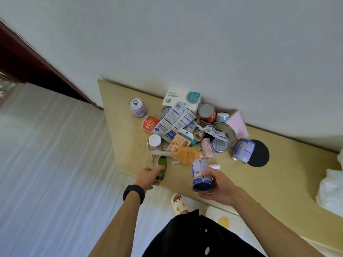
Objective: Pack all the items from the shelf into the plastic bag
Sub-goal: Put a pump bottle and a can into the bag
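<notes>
Hands: left (pixel 147 178) grips green bottle (pixel 162 164), right (pixel 218 185) blue-white can (pixel 200 174).

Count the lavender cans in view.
4: an upright can at left, a can in the pile, a tipped can at the black disc, a can in the right hand. The pile may hide more.

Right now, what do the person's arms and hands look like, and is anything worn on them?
Both forearms are bare, with no sleeves or gloves in view. The left hand has a black band round its wrist, like a fitness tracker. The right hand and its wrist wear nothing; no rings show.
</notes>
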A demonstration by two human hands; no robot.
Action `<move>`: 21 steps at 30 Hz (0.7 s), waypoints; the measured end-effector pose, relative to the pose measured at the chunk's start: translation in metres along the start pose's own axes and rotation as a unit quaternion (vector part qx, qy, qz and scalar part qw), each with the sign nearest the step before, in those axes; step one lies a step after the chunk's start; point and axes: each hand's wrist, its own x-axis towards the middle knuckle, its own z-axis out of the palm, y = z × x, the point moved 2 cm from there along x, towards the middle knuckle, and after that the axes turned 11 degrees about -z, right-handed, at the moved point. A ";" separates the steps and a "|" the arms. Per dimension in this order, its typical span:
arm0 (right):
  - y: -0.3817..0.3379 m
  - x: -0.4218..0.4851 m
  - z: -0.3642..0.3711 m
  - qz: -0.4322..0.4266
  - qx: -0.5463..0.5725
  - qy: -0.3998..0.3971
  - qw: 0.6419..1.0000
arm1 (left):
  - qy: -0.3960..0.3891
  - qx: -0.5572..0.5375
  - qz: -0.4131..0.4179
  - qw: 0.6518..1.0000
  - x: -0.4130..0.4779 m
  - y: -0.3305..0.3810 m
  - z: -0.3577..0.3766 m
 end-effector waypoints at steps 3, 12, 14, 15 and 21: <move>0.004 -0.008 -0.011 -0.022 0.071 -0.033 0.997 | -0.047 -0.118 -0.029 0.992 -0.012 -0.013 0.008; 0.015 -0.053 -0.073 -0.093 0.150 -0.021 0.984 | -0.115 -0.297 -0.036 0.947 -0.053 -0.041 0.048; 0.021 -0.064 -0.091 -0.103 0.163 -0.009 0.981 | -0.136 -0.326 -0.026 0.935 -0.059 -0.042 0.057; 0.024 -0.070 -0.099 -0.109 0.171 -0.003 0.979 | -0.159 -0.329 -0.019 0.931 -0.064 -0.041 0.063; 0.031 -0.114 -0.143 -0.151 0.215 0.028 0.964 | -0.369 -0.252 0.036 0.894 -0.105 -0.015 0.108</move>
